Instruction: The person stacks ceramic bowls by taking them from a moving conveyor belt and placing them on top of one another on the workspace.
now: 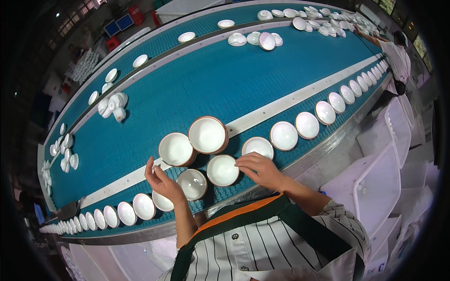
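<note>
My left hand (164,186), fingers raised and apart, is beside a stack of white bowls with brown rims (175,149). Nothing shows in its grasp. A second, taller bowl stack (208,135) stands just right of that one, at the white divider rail. My right hand (262,170) has its fingertips at the right rim of a white bowl (222,171) on the near conveyor lane; whether they grip it cannot be seen. Left of that bowl sits another white bowl (191,184). Behind my right hand a further bowl (258,147) is partly covered, and my left wrist overlaps a bowl (162,202).
Single bowls line the narrow near lane (225,189) both ways. The wide blue belt (197,84) carries bowl clusters, some upside down (114,105). The divider rail (263,114) separates them. A co-worker (395,59) stands far right. White plastic bins (372,182) stand by the near edge.
</note>
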Tool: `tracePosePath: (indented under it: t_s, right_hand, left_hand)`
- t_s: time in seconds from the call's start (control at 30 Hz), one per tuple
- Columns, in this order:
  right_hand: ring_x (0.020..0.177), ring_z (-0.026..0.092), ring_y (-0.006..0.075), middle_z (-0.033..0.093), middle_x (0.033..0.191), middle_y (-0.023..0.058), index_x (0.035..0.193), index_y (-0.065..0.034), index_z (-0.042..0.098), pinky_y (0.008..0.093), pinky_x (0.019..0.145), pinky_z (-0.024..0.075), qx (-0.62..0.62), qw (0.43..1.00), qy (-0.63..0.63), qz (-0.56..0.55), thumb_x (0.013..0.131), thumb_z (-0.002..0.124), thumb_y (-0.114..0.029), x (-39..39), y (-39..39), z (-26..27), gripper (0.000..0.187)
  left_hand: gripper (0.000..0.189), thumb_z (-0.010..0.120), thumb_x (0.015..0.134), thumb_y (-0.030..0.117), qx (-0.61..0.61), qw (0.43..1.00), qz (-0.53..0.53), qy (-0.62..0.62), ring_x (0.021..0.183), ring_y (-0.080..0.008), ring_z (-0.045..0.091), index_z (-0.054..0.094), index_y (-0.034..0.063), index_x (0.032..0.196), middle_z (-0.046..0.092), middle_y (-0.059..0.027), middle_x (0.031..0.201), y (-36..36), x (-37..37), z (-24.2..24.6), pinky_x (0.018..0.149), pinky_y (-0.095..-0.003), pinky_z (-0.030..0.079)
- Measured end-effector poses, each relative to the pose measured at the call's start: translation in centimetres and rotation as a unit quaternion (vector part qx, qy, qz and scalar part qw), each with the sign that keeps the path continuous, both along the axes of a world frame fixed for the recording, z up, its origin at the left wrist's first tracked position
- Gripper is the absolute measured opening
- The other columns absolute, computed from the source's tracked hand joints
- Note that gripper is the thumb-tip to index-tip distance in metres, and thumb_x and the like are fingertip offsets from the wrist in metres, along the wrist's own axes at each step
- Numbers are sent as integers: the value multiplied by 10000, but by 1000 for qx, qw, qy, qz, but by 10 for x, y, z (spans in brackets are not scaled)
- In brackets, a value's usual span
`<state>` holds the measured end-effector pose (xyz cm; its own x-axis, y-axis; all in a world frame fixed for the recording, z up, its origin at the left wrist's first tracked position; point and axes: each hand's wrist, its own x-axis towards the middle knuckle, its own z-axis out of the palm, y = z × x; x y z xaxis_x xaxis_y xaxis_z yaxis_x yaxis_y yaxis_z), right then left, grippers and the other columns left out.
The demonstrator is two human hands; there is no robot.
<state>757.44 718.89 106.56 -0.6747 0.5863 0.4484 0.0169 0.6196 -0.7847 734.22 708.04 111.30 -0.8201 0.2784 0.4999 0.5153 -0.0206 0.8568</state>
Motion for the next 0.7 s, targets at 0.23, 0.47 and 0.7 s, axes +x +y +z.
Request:
tracePosePath:
  t_s: [0.23,0.47,0.7]
  right_hand:
    - [938,586,261,634,971,99,975,-30,638,348,799,477,-54,997,-39,-36,851,585,-106,57,-31,-5,155]
    - [843,581,306,600,874,138,938,-13,599,364,732,469,-78,993,-75,-40,825,565,-84,108,18,-17,137]
    - [812,594,296,624,852,115,923,-49,625,386,691,478,0,992,-59,112,838,573,-151,123,140,-45,143]
  left_hand:
    - [128,589,851,58,-228,859,-459,-1,780,-217,636,608,-4,961,641,-127,826,43,108,-20,699,-298,477]
    - [266,604,804,40,-210,817,-512,160,824,-342,598,572,10,1066,603,-175,909,68,179,-44,709,-376,485]
    - [247,595,826,27,-237,890,-383,66,816,-296,621,572,-10,1069,608,-173,935,135,223,-65,702,-338,488]
